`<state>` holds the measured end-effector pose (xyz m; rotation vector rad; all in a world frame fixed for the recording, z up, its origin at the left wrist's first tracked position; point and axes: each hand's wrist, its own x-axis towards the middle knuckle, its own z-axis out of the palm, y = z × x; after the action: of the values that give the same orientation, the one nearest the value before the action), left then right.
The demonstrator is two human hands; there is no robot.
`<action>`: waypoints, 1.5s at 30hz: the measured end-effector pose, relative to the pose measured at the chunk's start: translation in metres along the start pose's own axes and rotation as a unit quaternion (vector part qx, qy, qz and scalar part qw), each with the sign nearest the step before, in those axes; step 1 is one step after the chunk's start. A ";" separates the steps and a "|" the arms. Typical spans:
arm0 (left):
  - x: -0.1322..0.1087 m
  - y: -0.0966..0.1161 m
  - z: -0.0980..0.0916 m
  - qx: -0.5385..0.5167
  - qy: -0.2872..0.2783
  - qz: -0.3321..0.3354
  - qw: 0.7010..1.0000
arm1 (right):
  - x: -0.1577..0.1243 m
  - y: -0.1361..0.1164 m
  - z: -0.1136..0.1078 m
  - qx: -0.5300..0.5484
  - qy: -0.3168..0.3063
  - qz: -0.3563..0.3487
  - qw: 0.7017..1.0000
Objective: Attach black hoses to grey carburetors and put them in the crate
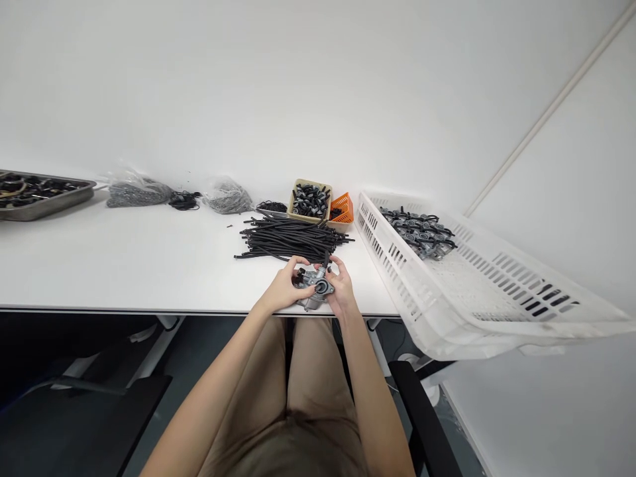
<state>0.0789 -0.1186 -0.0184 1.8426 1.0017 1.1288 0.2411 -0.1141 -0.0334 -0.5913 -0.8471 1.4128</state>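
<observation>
A silver metal carburetor [315, 299] with a round bore and black fittings is between my two hands at the table's front edge. My left hand [285, 289] is closed on its left side, thumb across the front of the body. On the other side, my right hand [342, 289] grips the carburetor near its black top part, the fingers partly hidden behind it. Just beyond my fingers lies a pile of black rubber hoses [291, 237].
A white plastic crate [427, 311] with several carburetors [420, 233] stands at right, overhanging the table. Along the wall are a cream basket of small parts [311, 201], an orange basket [342, 207], clear bags [227, 197], and a metal tray [47, 207] far left.
</observation>
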 end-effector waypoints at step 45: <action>0.003 -0.008 -0.002 -0.018 -0.047 0.013 0.999 | 0.000 -0.003 -0.003 0.065 0.001 0.016 0.998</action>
<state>0.0761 -0.1124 -0.0241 1.8680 0.9001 1.0578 0.2452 -0.1138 -0.0330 -0.5099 -0.7410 1.4840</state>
